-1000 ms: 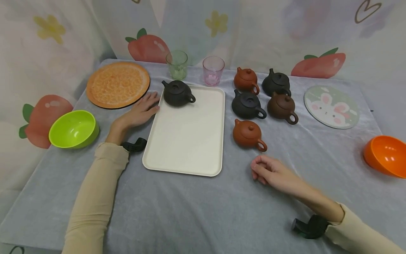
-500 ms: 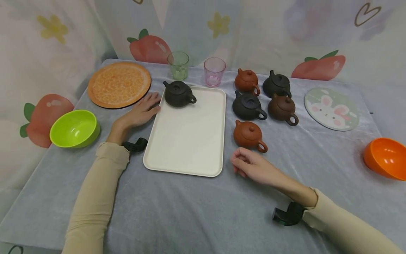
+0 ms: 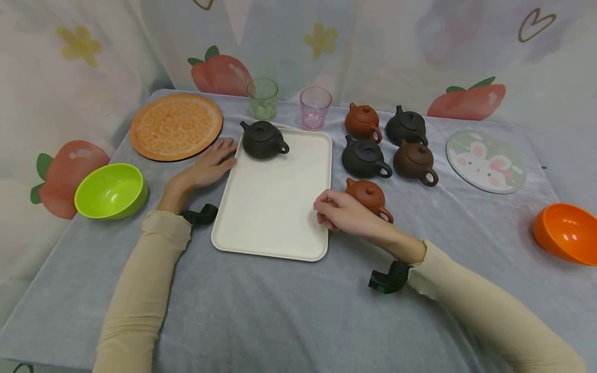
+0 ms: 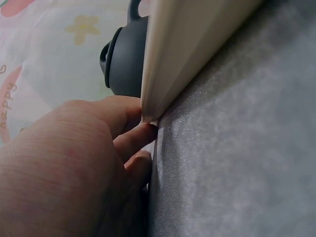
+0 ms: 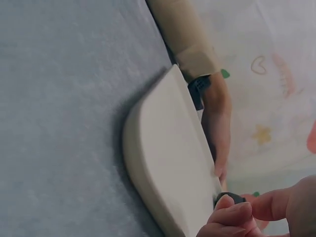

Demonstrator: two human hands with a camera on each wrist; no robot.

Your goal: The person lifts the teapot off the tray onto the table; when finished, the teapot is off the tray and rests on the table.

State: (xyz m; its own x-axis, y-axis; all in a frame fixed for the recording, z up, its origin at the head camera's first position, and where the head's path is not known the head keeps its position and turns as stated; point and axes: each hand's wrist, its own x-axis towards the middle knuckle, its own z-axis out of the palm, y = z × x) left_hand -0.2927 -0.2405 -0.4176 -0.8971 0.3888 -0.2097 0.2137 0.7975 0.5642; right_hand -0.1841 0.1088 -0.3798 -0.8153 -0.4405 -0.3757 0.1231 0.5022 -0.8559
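Observation:
A cream rectangular tray [image 3: 275,207] lies on the cloth between the hands, with a black teapot [image 3: 263,140] at its far left corner. My left hand [image 3: 205,165] rests flat beside the tray's left edge, fingers spread; the left wrist view has the thumb [image 4: 121,111] right at the rim. My right hand [image 3: 347,212], fingers loosely curled and holding nothing, hovers over the tray's right edge. It partly hides an orange-brown teapot [image 3: 368,193]. In the right wrist view, thumb and fingers [image 5: 232,215] come together, with the black teapot seen behind them.
Right of the tray stand more teapots: an orange-brown one [image 3: 361,120], black ones [image 3: 364,157] and a dark brown one [image 3: 414,159]. Green [image 3: 263,101] and pink [image 3: 314,108] glasses stand behind. Bowls, green [image 3: 111,191] and orange [image 3: 566,232], flank round mats [image 3: 176,127].
My right hand has moved left and away from me, from the cloth in front of the orange-brown teapot to the tray's right edge. My left hand and the tray stay put.

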